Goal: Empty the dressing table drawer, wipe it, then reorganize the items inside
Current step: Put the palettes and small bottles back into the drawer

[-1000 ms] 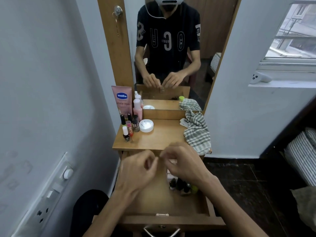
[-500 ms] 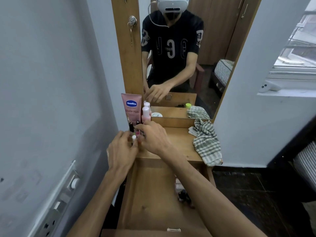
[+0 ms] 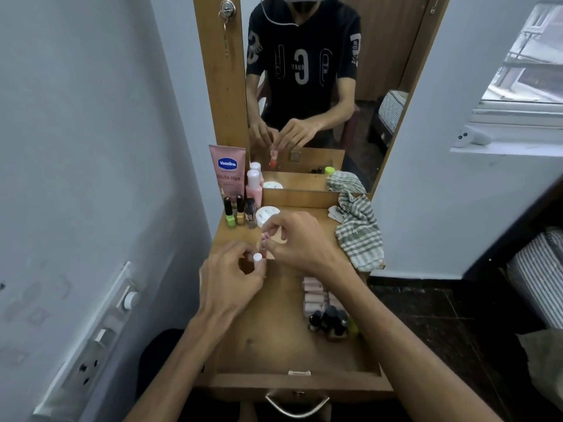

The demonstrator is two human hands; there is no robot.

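Small bottles (image 3: 261,257) between both hands

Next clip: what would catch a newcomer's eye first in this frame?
Probably the two hands at centre, over the back of the open drawer: the left hand pinches a small white-capped bottle, and the right hand holds a small pinkish item I cannot identify. Behind them stands the pink Vaseline tube at the tabletop's back left, and a checked cloth drapes over the right edge.
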